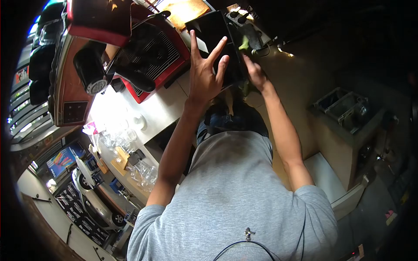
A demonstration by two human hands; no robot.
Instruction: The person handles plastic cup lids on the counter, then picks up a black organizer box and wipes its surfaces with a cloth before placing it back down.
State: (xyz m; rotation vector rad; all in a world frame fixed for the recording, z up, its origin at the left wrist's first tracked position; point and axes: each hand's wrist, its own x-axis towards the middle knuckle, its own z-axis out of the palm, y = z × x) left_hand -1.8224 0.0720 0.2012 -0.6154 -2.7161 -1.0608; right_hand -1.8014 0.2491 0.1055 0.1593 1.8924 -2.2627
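My left hand (204, 76) is raised with its fingers spread wide, back towards me and nothing in it. It is over the near left side of a black, glossy flat panel (213, 28); I cannot tell whether it touches it. At the panel's right edge is my right hand (257, 76), seen edge-on. Its visible fingers point forward, stretched out, and no held thing shows in them. A green object (244, 42) lies just ahead of that hand, its kind unclear in the shadow.
Left is a red coffee machine (178, 45) with a slotted drip tray and a black-handled portafilter (135, 80). An orange cloth (187, 13) lies ahead. Clear plastic cups (117, 141) stand on the left counter. To the right is a cabinet (335, 143) with metal-framed bins.
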